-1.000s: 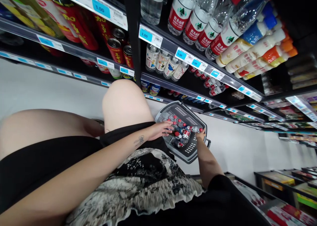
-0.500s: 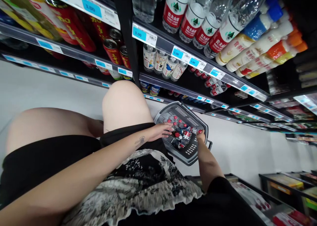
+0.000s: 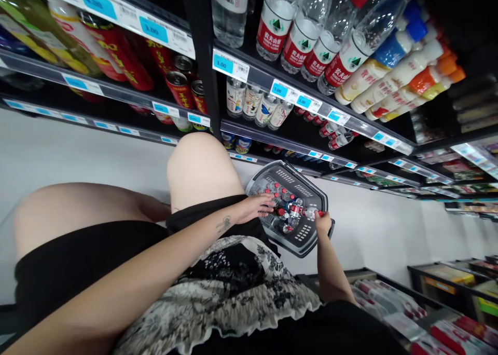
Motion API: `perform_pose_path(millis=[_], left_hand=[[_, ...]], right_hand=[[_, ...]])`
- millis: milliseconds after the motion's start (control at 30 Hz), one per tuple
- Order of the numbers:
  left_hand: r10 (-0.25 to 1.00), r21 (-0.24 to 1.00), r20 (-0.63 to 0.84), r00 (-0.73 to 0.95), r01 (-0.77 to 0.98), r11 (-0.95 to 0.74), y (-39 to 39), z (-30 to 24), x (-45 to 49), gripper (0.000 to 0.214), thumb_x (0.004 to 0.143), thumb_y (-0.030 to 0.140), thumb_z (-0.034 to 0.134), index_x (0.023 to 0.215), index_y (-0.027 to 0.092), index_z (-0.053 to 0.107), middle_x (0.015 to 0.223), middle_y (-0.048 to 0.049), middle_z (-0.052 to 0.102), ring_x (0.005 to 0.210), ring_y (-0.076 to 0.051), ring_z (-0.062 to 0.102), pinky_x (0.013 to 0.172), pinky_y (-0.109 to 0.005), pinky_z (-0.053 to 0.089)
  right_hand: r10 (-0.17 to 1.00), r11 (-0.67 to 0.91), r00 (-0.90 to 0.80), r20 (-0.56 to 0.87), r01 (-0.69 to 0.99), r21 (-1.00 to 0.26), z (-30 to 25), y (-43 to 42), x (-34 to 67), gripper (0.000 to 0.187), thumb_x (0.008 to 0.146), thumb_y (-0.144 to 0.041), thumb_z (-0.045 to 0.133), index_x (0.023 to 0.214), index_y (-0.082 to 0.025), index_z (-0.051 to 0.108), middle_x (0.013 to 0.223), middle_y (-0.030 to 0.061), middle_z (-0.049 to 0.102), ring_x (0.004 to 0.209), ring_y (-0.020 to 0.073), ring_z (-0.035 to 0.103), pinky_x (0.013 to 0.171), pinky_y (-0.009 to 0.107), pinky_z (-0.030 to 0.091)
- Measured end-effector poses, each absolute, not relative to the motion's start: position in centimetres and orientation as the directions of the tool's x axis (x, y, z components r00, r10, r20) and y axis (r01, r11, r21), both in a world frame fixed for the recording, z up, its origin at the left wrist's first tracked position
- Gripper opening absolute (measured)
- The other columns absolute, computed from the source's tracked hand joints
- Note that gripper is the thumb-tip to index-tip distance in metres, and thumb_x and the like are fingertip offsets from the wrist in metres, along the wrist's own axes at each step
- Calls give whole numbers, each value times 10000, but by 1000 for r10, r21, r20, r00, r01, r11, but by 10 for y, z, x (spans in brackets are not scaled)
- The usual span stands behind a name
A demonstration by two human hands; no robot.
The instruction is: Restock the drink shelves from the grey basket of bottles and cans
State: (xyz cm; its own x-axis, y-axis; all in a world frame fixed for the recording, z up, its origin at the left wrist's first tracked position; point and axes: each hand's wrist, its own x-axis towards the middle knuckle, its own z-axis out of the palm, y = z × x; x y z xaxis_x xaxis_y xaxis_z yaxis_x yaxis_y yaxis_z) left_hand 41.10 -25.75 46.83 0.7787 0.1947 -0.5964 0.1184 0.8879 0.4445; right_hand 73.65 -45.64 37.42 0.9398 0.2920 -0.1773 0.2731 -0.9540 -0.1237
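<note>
A grey shopping basket [image 3: 301,235] sits on the white floor in front of my knees. It holds several small water bottles [image 3: 288,209] with red caps. My left hand [image 3: 257,208] reaches into the basket's near side, fingers stretched out over the bottles and touching them. My right hand [image 3: 322,221] is at the basket's right edge, its fingers closed around the red-capped end of one bottle [image 3: 309,213] lying there.
Black shelves [image 3: 249,132] run across the top of the view, with red cans [image 3: 182,87], water bottles [image 3: 307,38], white drink bottles [image 3: 392,80] and blue price tags. White floor [image 3: 381,230] lies to the right. Low racks of packaged goods [image 3: 392,308] stand at the lower right.
My right hand has shifted slightly right along the basket edge while holding the bottle. My left hand stays over the bottles. The view has tilted a little.
</note>
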Motion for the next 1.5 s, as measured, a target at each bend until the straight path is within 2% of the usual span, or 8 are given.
perform_pose_path(millis=[167,267,367,533,800,1100,1300,1500], left_hand=[[186,452,-586,789,128,883,-258,476,405,472,795,430,705,1202,208,619,1219,-108,638,1028,-196,617,899,-311,461],[186,459,-561,806,116,881,-262,475,403,496,801,424,699,1234,201,604,1219,-110,646,1031,-196,623,908,-312,458],[198,469,-521,830,85,879,-265,474,399,504,801,441,698,1234,199,607,1206,-99,663,1041,-202,627,940,-327,443],[148,482,-368,918,53,874,-263,482,387,590,817,658,597,1156,179,659,1086,-106,728,959,-231,664,890,-335,452],[58,549,-172,983,47,835,-255,489,367,663,819,741,489,950,126,699,720,-111,708,571,-166,587,592,-294,439],[12,582,-48,999,18,813,-259,487,357,479,646,466,841,996,167,710,940,-85,725,829,-205,639,874,-362,464],[41,560,-16,999,-25,828,-262,489,360,475,625,364,871,1030,180,706,1013,-74,708,874,-188,620,936,-362,454],[90,593,-18,996,-62,803,-261,492,358,449,587,357,883,963,179,713,956,-79,714,934,-230,631,989,-398,450]], right_hand=[[411,-821,911,-24,359,-444,444,-464,704,284,820,-415,665,787,-180,509,685,-3,603,638,130,555,632,209,426],[494,-507,870,-3,285,-814,497,-449,675,380,711,-430,742,690,-192,447,515,-58,478,469,83,391,470,193,307],[578,-250,813,-68,97,-963,543,-424,642,368,648,-378,762,671,-193,445,453,-82,426,385,59,303,402,181,192],[716,-63,691,-98,-76,-995,577,-381,592,244,596,-328,679,630,-189,481,430,-84,399,332,44,246,363,184,121],[748,-111,663,-36,72,-991,600,-335,548,294,662,-425,738,755,-157,661,521,-61,413,438,42,270,418,195,169],[831,-195,553,-61,186,-963,611,-317,539,450,746,-520,753,999,-151,707,769,17,628,593,94,473,539,210,362],[840,-244,526,-134,146,-959,597,-317,527,482,792,-593,699,947,-137,720,861,55,684,758,161,609,725,269,479],[857,-221,509,-79,225,-949,588,-317,515,493,752,-609,716,956,-166,644,883,28,670,784,163,601,734,268,480]])
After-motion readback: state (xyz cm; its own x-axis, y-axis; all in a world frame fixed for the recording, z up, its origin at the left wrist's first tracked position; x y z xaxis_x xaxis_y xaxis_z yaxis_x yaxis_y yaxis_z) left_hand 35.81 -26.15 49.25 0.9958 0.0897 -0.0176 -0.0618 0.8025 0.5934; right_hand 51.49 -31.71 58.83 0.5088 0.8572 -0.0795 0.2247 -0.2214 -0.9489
